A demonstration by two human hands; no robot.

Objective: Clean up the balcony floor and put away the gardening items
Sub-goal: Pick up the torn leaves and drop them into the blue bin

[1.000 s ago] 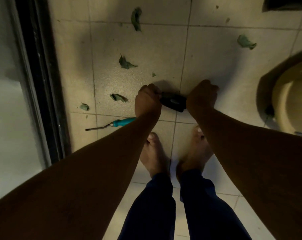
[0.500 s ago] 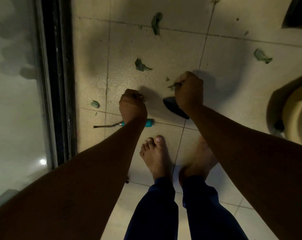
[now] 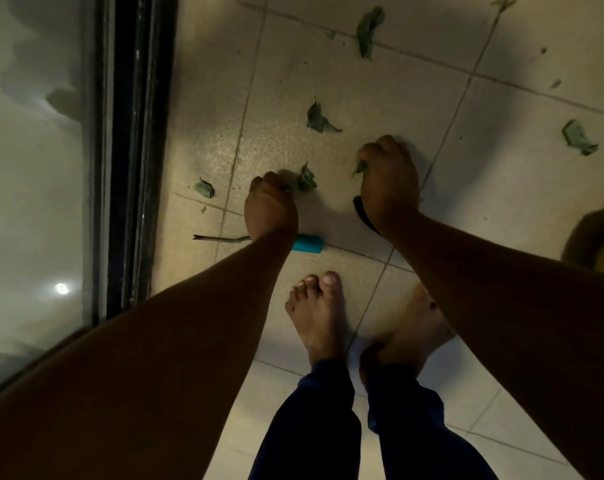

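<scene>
Right hand (image 3: 388,178), curled downward over the tiled floor (image 3: 380,91), pinches a green leaf scrap (image 3: 359,167), a dark flat object (image 3: 364,216) showing beneath its wrist. Left hand (image 3: 271,206) is fisted, its grip closed; whether it holds anything cannot be told; a leaf (image 3: 306,178) lies just at its 1 o'clock. Teal-handled tool (image 3: 307,243) lies beneath the left wrist; further leaves lie scattered toward 12 and 2 o'clock.

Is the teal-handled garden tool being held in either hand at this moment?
No, the teal-handled garden tool lies on the tiled floor beneath the left forearm, touched by neither hand.
</scene>
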